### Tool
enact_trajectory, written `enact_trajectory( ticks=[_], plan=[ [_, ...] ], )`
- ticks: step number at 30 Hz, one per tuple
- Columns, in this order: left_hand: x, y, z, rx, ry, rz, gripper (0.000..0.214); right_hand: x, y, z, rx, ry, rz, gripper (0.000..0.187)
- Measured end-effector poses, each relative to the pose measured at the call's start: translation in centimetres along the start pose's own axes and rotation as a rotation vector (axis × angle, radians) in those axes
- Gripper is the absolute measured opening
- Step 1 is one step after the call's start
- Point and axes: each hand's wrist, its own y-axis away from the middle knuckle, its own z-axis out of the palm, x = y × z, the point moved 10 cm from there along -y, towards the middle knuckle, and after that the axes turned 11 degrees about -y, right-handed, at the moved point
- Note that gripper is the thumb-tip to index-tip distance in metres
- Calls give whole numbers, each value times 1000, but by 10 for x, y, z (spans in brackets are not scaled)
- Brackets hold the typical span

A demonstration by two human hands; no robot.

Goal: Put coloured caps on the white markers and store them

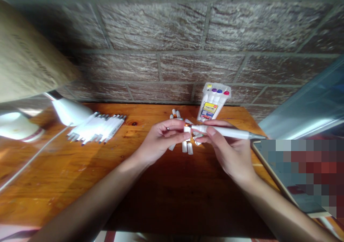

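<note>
In the middle of the head view, my left hand (156, 141) pinches a small white marker cap (187, 129) with an orange end between thumb and fingers. My right hand (233, 152) grips a white marker (232, 132) with a grey tapered tail pointing right. The marker's dark tip is right beside the cap; whether they touch I cannot tell. Under and around both hands, several loose white caps (190, 148) lie on the wooden table, some partly hidden by my fingers. Behind my right hand stands a clear case (212, 107) with several colour-topped markers.
On the left, several white markers (95, 129) lie in a row near a white lamp base (68, 109) and its cord (34, 159). A large tan shade (32, 56) hangs above. A framed panel (285, 184) sits at the right edge. A brick wall (177, 27) backs the table (129, 202).
</note>
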Motion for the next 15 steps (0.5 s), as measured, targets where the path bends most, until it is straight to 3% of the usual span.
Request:
enact_trajectory(
  ticks=[15],
  plan=[
    [0, 1, 1, -17, 6, 9, 22, -1, -2, -3, 20, 7, 18, 13]
  ],
)
